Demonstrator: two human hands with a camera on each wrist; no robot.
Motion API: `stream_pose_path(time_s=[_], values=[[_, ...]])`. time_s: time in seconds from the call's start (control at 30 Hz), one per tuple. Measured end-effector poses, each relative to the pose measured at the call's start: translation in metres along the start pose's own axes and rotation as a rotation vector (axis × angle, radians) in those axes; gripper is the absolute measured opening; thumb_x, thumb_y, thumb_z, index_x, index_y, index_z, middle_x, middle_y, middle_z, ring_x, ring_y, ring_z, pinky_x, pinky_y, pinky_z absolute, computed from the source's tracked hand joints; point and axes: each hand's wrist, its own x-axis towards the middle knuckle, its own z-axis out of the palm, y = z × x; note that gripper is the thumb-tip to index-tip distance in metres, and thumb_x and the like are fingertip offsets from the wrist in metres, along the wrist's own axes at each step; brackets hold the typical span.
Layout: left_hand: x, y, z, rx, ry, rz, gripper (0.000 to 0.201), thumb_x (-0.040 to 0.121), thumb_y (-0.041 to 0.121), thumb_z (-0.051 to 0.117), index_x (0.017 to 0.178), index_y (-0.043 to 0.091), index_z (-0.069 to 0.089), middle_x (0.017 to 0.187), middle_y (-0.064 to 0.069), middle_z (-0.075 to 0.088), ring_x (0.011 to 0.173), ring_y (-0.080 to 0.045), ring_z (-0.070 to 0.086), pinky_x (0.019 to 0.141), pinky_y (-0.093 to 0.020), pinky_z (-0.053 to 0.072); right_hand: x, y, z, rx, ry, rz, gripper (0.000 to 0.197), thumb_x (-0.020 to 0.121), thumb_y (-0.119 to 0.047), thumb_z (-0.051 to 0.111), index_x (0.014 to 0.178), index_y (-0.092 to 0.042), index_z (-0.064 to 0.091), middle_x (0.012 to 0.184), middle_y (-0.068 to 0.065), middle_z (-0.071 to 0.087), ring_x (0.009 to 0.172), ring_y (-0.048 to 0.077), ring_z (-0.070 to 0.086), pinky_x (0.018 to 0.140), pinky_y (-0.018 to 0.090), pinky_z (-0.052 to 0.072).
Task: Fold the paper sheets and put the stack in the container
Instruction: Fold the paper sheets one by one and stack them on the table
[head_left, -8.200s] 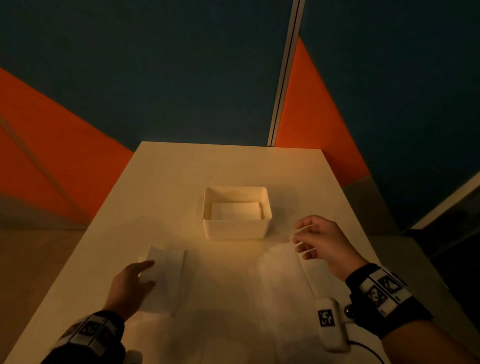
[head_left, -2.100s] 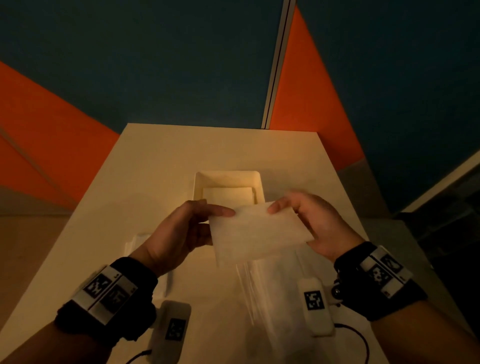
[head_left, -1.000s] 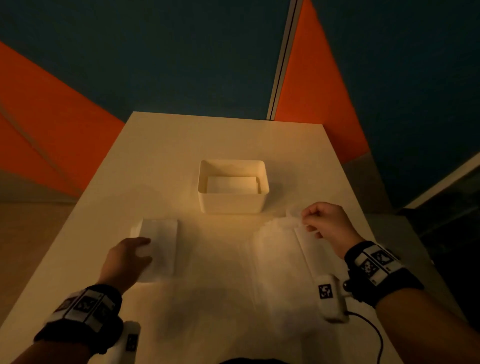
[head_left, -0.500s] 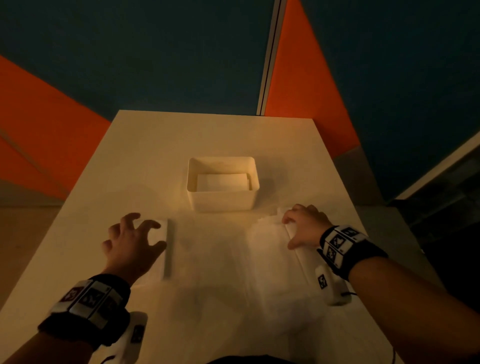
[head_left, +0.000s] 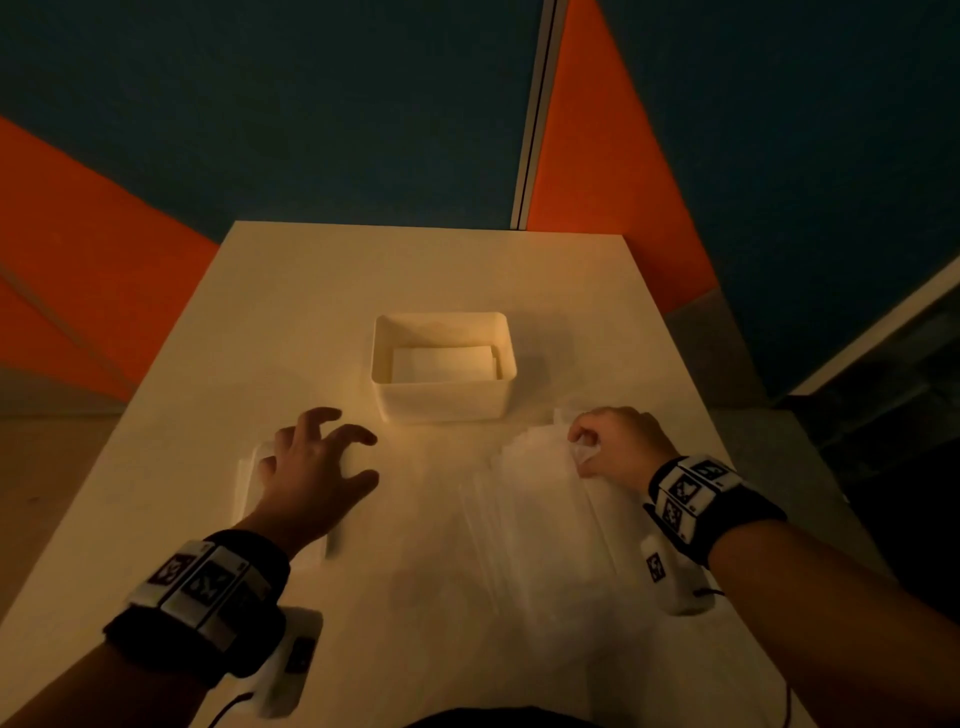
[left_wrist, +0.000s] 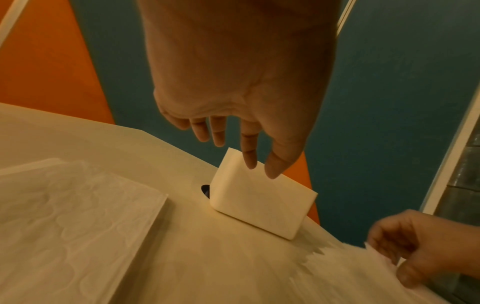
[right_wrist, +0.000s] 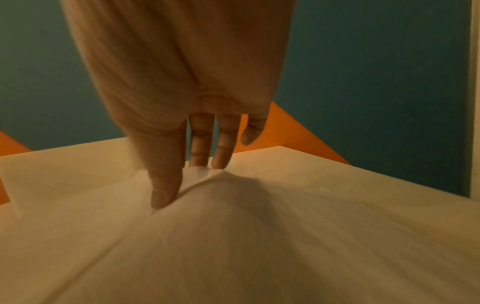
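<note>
A white container stands mid-table with a folded paper lying inside. The folded paper stack lies at the left, and my left hand hovers over its right side, fingers spread and loosely curled, holding nothing. In the left wrist view that hand hangs above the table, between the stack and the container. My right hand pinches the far corner of the top sheet of the unfolded paper pile. In the right wrist view, thumb and fingers bunch that sheet upward.
The cream table ends at blue and orange wall panels behind. Its right edge runs close past my right hand. White camera units hang below both wrists, the right one near the pile's right side. Bare tabletop lies between the stack and the pile.
My left hand has lifted off the folded stack and shifted right and forward. My right hand has closed on the top sheet's far corner and bunched it up.
</note>
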Motion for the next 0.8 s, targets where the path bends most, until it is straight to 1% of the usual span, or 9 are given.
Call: stream_pose_path(time_s=[0.13, 0.23, 0.27, 0.33, 0.4, 0.5, 0.57, 0.67, 0.8], values=[[0.000, 0.007, -0.001, 0.014, -0.029, 0.019, 0.041, 0.082, 0.044, 0.064, 0.121, 0.039, 0.053, 0.149, 0.001, 0.022, 0.136, -0.029, 0.022, 0.108, -0.054, 0.027, -0.003, 0.004, 0.002, 0.059, 0.045, -0.036, 0.024, 0.076, -0.020, 0.075, 0.095, -0.029, 0.063, 0.074, -0.011, 0.054, 0.078, 0.014, 0.055, 0.092, 0.035, 0.040], [0.000, 0.010, -0.001, 0.032, -0.041, 0.035, 0.042, 0.082, 0.045, 0.063, 0.122, 0.040, 0.052, 0.150, 0.002, 0.021, 0.136, -0.028, 0.021, 0.109, -0.054, 0.026, -0.003, 0.007, 0.005, 0.089, 0.051, -0.094, 0.036, 0.080, -0.015, 0.070, 0.108, -0.036, 0.063, 0.072, -0.010, 0.054, 0.077, 0.013, 0.055, 0.093, 0.037, 0.040], [0.000, 0.011, -0.001, 0.035, -0.045, 0.040, 0.042, 0.082, 0.046, 0.063, 0.122, 0.040, 0.052, 0.150, 0.002, 0.021, 0.137, -0.028, 0.020, 0.109, -0.055, 0.026, -0.003, 0.008, 0.006, 0.081, 0.048, -0.120, 0.042, 0.082, -0.015, 0.068, 0.115, -0.040, 0.061, 0.076, -0.009, 0.055, 0.080, 0.014, 0.055, 0.094, 0.037, 0.040], [0.000, 0.012, -0.001, 0.037, -0.048, 0.050, 0.042, 0.082, 0.046, 0.063, 0.122, 0.039, 0.052, 0.150, 0.002, 0.021, 0.137, -0.028, 0.020, 0.109, -0.054, 0.026, -0.003, 0.009, 0.008, 0.029, 0.019, -0.163, 0.053, 0.088, -0.015, 0.060, 0.128, -0.048, 0.050, 0.097, -0.007, 0.062, 0.096, 0.016, 0.056, 0.097, 0.038, 0.036], [-0.001, 0.013, -0.001, 0.041, -0.052, 0.052, 0.042, 0.082, 0.045, 0.063, 0.123, 0.039, 0.052, 0.150, 0.002, 0.021, 0.137, -0.028, 0.020, 0.109, -0.054, 0.026, -0.004, 0.009, 0.008, -0.047, -0.053, -0.178, 0.058, 0.094, -0.015, 0.048, 0.136, -0.054, 0.037, 0.118, -0.004, 0.057, 0.112, 0.020, 0.050, 0.100, 0.039, 0.031], [-0.002, 0.013, 0.000, 0.049, -0.068, 0.051, 0.041, 0.083, 0.045, 0.063, 0.122, 0.040, 0.052, 0.150, 0.002, 0.020, 0.137, -0.028, 0.019, 0.109, -0.053, 0.025, -0.005, 0.009, 0.007, -0.156, -0.146, -0.189, 0.058, 0.099, -0.017, 0.037, 0.139, -0.056, 0.028, 0.133, -0.003, 0.048, 0.123, 0.023, 0.042, 0.104, 0.040, 0.028], [-0.002, 0.013, 0.002, 0.052, -0.074, 0.054, 0.040, 0.083, 0.045, 0.063, 0.121, 0.040, 0.053, 0.150, 0.002, 0.020, 0.137, -0.027, 0.020, 0.108, -0.053, 0.026, -0.006, 0.009, 0.008, -0.175, -0.151, -0.193, 0.056, 0.099, -0.017, 0.035, 0.138, -0.056, 0.031, 0.131, -0.003, 0.046, 0.122, 0.023, 0.041, 0.103, 0.039, 0.028], [-0.001, 0.012, 0.004, 0.059, -0.082, 0.060, 0.040, 0.083, 0.046, 0.062, 0.121, 0.041, 0.052, 0.149, 0.002, 0.020, 0.136, -0.027, 0.020, 0.108, -0.053, 0.027, -0.009, 0.010, 0.010, -0.104, -0.102, -0.204, 0.052, 0.098, -0.015, 0.039, 0.129, -0.058, 0.044, 0.120, -0.008, 0.043, 0.113, 0.019, 0.040, 0.099, 0.035, 0.030], [-0.001, 0.010, 0.006, 0.066, -0.093, 0.065, 0.040, 0.083, 0.047, 0.062, 0.121, 0.041, 0.052, 0.149, 0.002, 0.020, 0.136, -0.027, 0.021, 0.108, -0.053, 0.027, -0.009, 0.008, 0.011, -0.037, -0.093, -0.213, 0.038, 0.094, -0.022, 0.052, 0.113, -0.053, 0.059, 0.127, -0.015, 0.037, 0.114, 0.015, 0.034, 0.097, 0.032, 0.026]])
